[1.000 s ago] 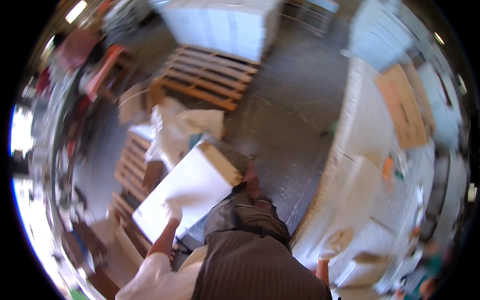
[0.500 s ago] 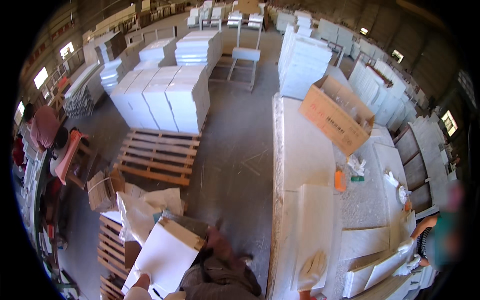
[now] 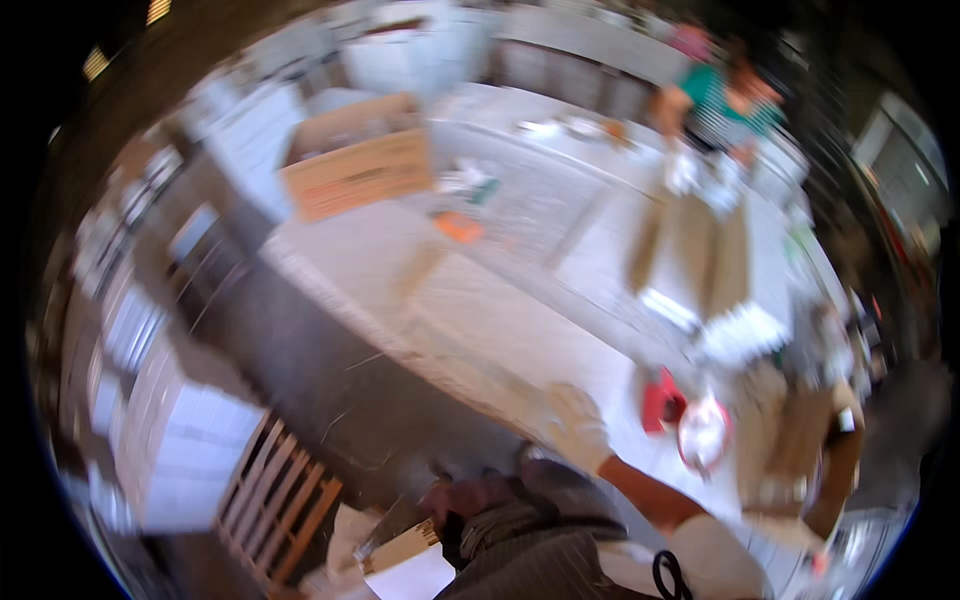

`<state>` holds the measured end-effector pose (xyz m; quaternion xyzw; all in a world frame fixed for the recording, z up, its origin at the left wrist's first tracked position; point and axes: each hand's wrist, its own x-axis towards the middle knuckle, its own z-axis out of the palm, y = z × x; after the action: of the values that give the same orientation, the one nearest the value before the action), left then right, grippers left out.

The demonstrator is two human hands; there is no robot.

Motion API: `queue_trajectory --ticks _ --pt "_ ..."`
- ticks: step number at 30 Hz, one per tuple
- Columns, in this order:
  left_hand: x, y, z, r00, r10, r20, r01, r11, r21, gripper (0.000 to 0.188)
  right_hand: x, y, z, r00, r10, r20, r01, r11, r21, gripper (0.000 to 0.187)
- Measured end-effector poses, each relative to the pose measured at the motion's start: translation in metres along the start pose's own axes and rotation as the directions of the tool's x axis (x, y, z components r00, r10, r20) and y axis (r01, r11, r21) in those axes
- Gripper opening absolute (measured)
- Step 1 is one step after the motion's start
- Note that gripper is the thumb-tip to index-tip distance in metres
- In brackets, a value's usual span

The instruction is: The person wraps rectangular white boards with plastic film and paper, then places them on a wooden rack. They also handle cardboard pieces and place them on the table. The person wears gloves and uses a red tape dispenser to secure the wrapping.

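Observation:
My right hand [image 3: 577, 428], in a pale glove, lies at the near edge of a long pale stone slab [image 3: 515, 320] on the bench. Its fingers look stretched out over the slab, though motion blurs them. My left hand is out of view. Low in the picture, beside my legs, part of a white flat-topped stack [image 3: 412, 578] with a brown edge shows. Just beyond my right hand are a red tool-like object [image 3: 660, 402] and a round white dish with a red rim [image 3: 704, 436].
An open cardboard box [image 3: 360, 165] stands at the bench's far left, an orange item [image 3: 458, 226] near it. Across the bench a co-worker in green [image 3: 715, 110] handles pale slabs with gloved hands. A wooden pallet [image 3: 275, 500] and white stacks [image 3: 200, 440] occupy the left floor.
My view has swung right, bringing the bench, the co-worker and the red items toward the middle. My left hand, earlier on the white stack, has left the view. My right hand stays on the slab.

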<state>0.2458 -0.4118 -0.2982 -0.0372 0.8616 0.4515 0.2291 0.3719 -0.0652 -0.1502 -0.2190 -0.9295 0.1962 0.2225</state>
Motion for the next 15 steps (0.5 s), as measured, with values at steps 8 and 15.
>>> queue_trajectory --ticks 8,15 --pt "0.0 0.019 0.045 0.942 0.12 0.312 -0.131 0.991 0.015 0.039 -0.078 -0.019 -0.034 0.951 0.302 0.065 -0.309 0.929 0.204 0.03" --pt "-0.011 0.011 0.062 0.946 0.082 0.315 -0.082 0.997 -0.014 0.036 -0.131 0.061 -0.125 0.8 0.55 -0.24 -0.539 0.834 0.116 0.019"
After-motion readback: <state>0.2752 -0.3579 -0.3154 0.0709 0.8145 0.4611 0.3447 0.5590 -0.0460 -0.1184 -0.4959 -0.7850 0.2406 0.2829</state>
